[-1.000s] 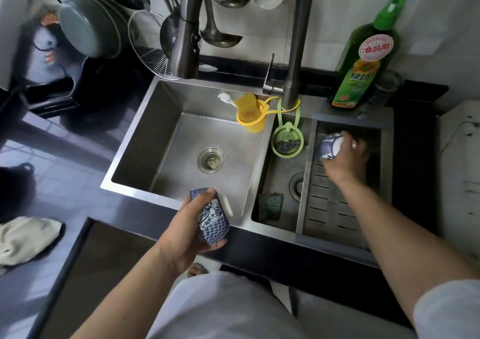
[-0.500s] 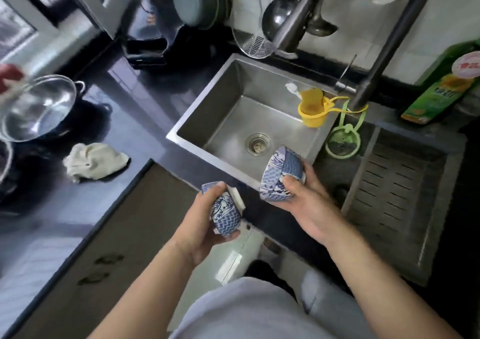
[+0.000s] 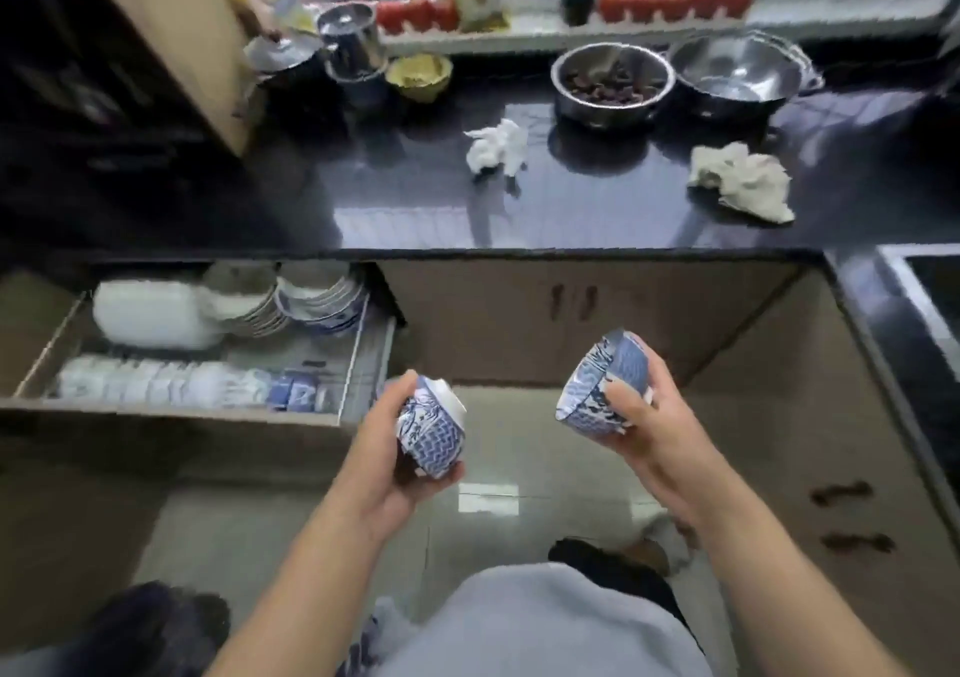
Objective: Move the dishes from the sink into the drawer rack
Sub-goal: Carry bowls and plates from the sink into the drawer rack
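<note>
Two blue-patterned bowls are now away from the sink and facing the open drawer rack (image 3: 358, 349), one in each hand. Left hand (image 3: 387, 461) has its fingers (image 3: 400, 390) curled round the left bowl (image 3: 430, 435), held on its side, rim to the right. Right hand (image 3: 652, 432) grips the right bowl (image 3: 602, 385) with thumb across its outer wall, mouth tilted left. Both are carried over the floor, clear of everything.

A second ago the right hand was at the sink's drain tray taking up its bowl; since then the person has turned round to the other run of cabinets, and only a corner of the sink (image 3: 919, 287) shows at the right edge.

Rack is pulled out under the dark surface (image 3: 571, 209) and holds stacked plates, a white container and a front row of white and blue cups. Left bowl is just beside its right end.

Judgement: carry almost done; setting down comes next, probably left bowl first.
</note>
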`<action>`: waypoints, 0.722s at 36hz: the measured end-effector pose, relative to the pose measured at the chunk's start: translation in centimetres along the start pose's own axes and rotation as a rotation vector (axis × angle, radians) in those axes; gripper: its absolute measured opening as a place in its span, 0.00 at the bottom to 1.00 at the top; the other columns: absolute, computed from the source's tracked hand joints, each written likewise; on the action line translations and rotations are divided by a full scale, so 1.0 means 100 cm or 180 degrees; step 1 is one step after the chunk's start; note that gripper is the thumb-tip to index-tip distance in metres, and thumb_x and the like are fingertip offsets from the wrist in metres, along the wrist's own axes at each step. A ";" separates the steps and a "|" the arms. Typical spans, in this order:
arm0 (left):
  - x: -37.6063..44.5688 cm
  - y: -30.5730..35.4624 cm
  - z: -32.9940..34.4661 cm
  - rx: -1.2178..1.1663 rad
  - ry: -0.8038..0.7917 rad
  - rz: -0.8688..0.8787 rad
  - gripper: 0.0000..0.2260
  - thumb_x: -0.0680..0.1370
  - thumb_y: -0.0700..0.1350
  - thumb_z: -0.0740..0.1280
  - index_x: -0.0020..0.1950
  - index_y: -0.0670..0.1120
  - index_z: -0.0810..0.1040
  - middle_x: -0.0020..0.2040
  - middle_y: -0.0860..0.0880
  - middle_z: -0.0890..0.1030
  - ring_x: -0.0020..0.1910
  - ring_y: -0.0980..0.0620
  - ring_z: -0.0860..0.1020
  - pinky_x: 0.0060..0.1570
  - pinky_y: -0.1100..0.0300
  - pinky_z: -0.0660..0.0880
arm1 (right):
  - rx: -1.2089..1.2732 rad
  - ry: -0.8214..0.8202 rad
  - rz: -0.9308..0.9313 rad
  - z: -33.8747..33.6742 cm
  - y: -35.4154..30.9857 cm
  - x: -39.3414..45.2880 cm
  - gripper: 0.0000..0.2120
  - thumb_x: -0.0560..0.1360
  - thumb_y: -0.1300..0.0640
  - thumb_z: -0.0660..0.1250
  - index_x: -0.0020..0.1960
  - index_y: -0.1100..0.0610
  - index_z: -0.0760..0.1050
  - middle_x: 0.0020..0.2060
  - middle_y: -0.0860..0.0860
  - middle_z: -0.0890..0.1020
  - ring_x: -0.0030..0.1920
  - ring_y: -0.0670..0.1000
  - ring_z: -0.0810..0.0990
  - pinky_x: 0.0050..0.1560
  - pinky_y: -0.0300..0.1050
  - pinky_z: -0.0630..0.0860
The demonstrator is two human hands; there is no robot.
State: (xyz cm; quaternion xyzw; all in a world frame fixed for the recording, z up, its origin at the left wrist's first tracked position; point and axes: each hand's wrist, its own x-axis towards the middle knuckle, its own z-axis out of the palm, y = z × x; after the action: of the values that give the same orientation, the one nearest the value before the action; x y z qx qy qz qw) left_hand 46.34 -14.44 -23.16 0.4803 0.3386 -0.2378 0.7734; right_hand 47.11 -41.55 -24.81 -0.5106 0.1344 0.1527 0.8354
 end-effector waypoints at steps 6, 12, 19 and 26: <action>-0.068 0.003 -0.158 -0.0675 0.0933 0.0224 0.17 0.73 0.62 0.72 0.54 0.52 0.81 0.43 0.44 0.84 0.36 0.46 0.80 0.48 0.43 0.79 | -0.0758 -0.0793 0.0664 0.161 0.083 0.008 0.35 0.68 0.47 0.77 0.72 0.45 0.67 0.67 0.56 0.79 0.61 0.55 0.84 0.58 0.53 0.81; -0.083 0.005 -0.241 -0.1411 0.1264 0.0309 0.12 0.77 0.60 0.70 0.48 0.52 0.81 0.41 0.44 0.84 0.36 0.46 0.79 0.44 0.47 0.78 | -0.1254 -0.1145 0.0768 0.263 0.116 0.044 0.36 0.71 0.45 0.75 0.74 0.51 0.66 0.61 0.50 0.82 0.59 0.51 0.83 0.58 0.50 0.80; -0.061 0.034 -0.300 -0.1114 0.1340 0.0312 0.17 0.76 0.59 0.72 0.59 0.52 0.79 0.52 0.42 0.85 0.44 0.43 0.82 0.45 0.43 0.79 | -0.1809 -0.0883 0.0934 0.289 0.153 0.096 0.52 0.58 0.30 0.80 0.74 0.51 0.66 0.64 0.51 0.82 0.62 0.51 0.83 0.68 0.56 0.75; -0.028 0.110 -0.359 -0.0196 0.1661 0.0463 0.17 0.77 0.56 0.72 0.64 0.60 0.75 0.56 0.49 0.86 0.52 0.47 0.85 0.48 0.46 0.81 | -0.2568 -0.0413 0.1072 0.312 0.193 0.180 0.57 0.53 0.25 0.78 0.74 0.46 0.61 0.64 0.43 0.77 0.58 0.43 0.80 0.68 0.54 0.75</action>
State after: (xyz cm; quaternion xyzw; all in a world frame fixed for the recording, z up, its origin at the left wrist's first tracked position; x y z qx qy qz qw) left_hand 41.53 22.78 -25.80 0.5247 0.4981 -0.0394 0.6892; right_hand 58.15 -3.20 -33.52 -0.7562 0.0926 0.3587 0.5394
